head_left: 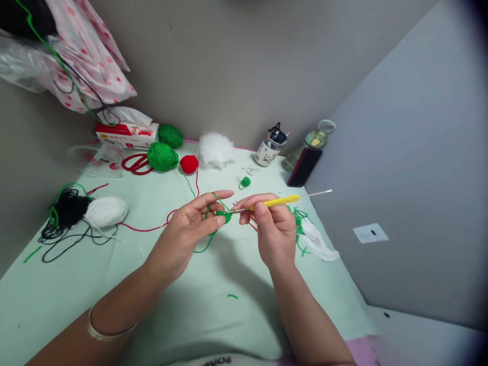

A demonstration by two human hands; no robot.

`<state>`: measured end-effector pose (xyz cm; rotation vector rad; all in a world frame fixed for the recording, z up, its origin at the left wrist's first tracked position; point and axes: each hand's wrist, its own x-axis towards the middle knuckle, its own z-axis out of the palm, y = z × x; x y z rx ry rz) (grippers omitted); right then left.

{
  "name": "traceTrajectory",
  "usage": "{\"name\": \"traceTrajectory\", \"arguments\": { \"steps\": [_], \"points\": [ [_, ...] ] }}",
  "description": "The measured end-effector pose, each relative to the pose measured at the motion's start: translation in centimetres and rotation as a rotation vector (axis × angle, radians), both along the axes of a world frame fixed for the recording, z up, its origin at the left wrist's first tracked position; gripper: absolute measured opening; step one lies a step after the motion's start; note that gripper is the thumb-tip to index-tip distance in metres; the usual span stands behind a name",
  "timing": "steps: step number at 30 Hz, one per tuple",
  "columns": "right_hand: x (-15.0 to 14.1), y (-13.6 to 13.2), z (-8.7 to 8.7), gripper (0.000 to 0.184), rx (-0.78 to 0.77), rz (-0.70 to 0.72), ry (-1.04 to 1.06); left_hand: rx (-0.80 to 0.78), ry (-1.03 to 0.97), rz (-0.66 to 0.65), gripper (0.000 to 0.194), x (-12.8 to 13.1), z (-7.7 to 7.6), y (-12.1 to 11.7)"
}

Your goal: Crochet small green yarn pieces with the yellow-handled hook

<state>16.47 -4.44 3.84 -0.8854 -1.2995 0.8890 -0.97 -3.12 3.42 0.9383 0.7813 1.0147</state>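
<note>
My left hand pinches a small green crochet piece between thumb and fingers. Its index finger is stretched out, with green yarn running over it. In my right hand is a crochet hook with a yellow handle, held like a pen. The hook's metal tip meets the top edge of the green piece; whether it passes through a stitch is too small to tell. Below the left hand, a loop of green yarn hangs down. A small green yarn ball lies just beyond the hands.
At the back are green yarn balls, a red ball, red scissors, a tissue box, white stuffing, a jar, a phone and a bottle. Black yarn and white yarn lie left; green scraps right.
</note>
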Motion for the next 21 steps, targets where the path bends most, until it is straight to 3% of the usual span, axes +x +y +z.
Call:
{"name": "traceTrajectory", "arguments": {
  "steps": [3, 6, 8, 10, 12, 14, 17, 21],
  "points": [
    [-0.2, -0.5, 0.1, 0.019, 0.158, -0.076, -0.260, 0.060, 0.094, 0.054, 0.034, 0.0, -0.1, -0.3],
    [-0.5, -0.8, -0.5, 0.019, 0.470, -0.167, -0.603, 0.115, 0.170, 0.153, 0.038, 0.3, -0.2, -0.7],
    [-0.7, -0.8, -1.2, 0.022, 0.647, -0.261, -0.800, 0.079, 0.104, 0.156, 0.045, 0.6, -0.2, -0.8],
    [-0.8, -0.8, -1.6, 0.024, 0.715, -0.338, -0.876, -0.054, -0.054, 0.059, 0.051, 0.8, -0.1, -0.7],
    [-0.7, -0.8, -1.5, 0.024, 0.648, -0.337, -0.754, -0.219, -0.199, -0.053, 0.049, 0.8, 0.0, -0.3],
    [-0.5, -0.7, -1.1, 0.022, 0.464, -0.278, -0.482, -0.310, -0.270, -0.090, 0.042, 0.6, 0.3, 0.0],
    [-0.3, -0.4, -0.3, 0.020, 0.226, -0.125, -0.142, -0.263, -0.273, -0.066, 0.041, 0.3, 0.7, 0.1],
    [-0.6, 0.0, -0.3, 0.017, 0.157, -0.035, -0.156, -0.135, -0.169, -0.045, 0.041, 0.4, 0.7, -0.3]
  ]
}}
